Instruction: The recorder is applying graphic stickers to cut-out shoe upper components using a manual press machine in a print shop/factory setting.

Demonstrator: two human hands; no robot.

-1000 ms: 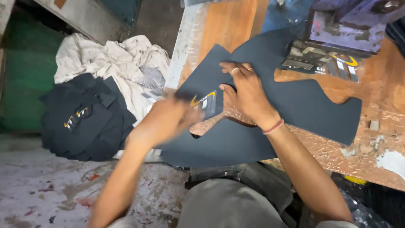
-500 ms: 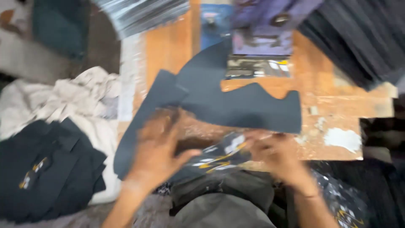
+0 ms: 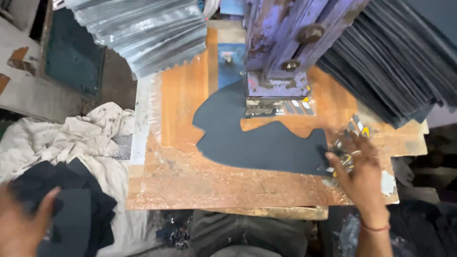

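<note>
Fabric is the matter under both hands. At the lower right of the frame the right hand (image 3: 360,173) lies palm down with fingers spread wide on the wooden table (image 3: 181,95), gripping nothing; its fingertips touch the right end of one dark cut sheet (image 3: 257,143) and cover a small cluster of glossy yellow-and-black labels (image 3: 358,124) lying just beside that end. The sheet is flat, matt, dark grey, curved on its left edge and notched along its top, and its upper part runs under the foot of one purple metal press (image 3: 281,43) at the top centre, whose paint is chipped.

At the lower left the left hand (image 3: 21,223) is blurred; it rests on a heap of dark cut pieces (image 3: 81,214), and whether it clasps any of them I cannot tell. That heap lies on a crumpled white cloth (image 3: 71,138), stained and creased.

Worn foil or film, wrinkled, covers the table's near part. One tall stack of dark sheets (image 3: 395,62) fans out at the upper right, too many to count, and one stack of ribbed grey sheets (image 3: 143,28) sits at the upper left.
</note>
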